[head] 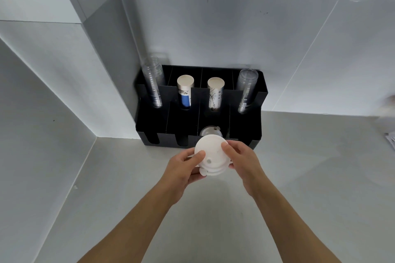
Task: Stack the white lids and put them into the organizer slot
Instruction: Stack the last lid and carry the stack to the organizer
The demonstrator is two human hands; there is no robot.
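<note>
We hold a stack of white lids (211, 157) between both hands above the grey tabletop (299, 177). Our left hand (183, 168) grips the stack from its left edge, thumb on the top lid and fingers curled beneath. Our right hand (241, 158) closes on the right edge, thumb pressed on the top surface and fingers wrapped around the rim. The top lid faces us, tilted slightly, with a small round hole near its lower edge; the rims of at least two more lids show below it, and a small tab sticks out by the left hand's fingertips.

Just beyond the hands stands a black organizer (149, 126), set against the wall in the corner. The stack hangs in front of its front wall, at the third front slot from the left, not yet inside it. In that slot, directly behind the stack, lie clear lids (210, 130). Farther from the hands, the back row holds a stack of clear cups (152, 83) beyond the left hand, two stacks of paper cups (185, 89) in the middle, and another stack of clear cups (245, 92) beyond the right hand.
</note>
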